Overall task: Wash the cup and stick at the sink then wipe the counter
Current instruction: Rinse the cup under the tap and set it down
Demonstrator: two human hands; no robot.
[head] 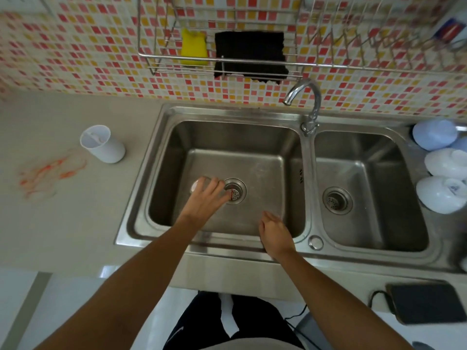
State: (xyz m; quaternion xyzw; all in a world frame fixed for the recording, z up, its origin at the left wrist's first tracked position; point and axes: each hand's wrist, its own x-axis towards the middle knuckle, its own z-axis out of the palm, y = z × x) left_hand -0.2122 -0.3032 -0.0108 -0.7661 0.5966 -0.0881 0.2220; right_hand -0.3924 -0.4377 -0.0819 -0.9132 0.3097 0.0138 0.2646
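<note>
A white cup stands upright on the counter left of the sink, with a pale stick leaning inside it. My left hand reaches down into the left basin beside the drain strainer. Its fingers are spread and fairly straight over a small pale round object that is mostly hidden under them. My right hand hangs over the basin's front edge, fingers loosely curled and holding nothing. An orange-red smear stains the counter in front of the cup.
The tap arches over the divider between the basins, with no water running. A yellow sponge and a black cloth sit in a wire rack on the tiled wall. Upturned white bowls are stacked right of the right basin. A dark phone lies at the counter's front right.
</note>
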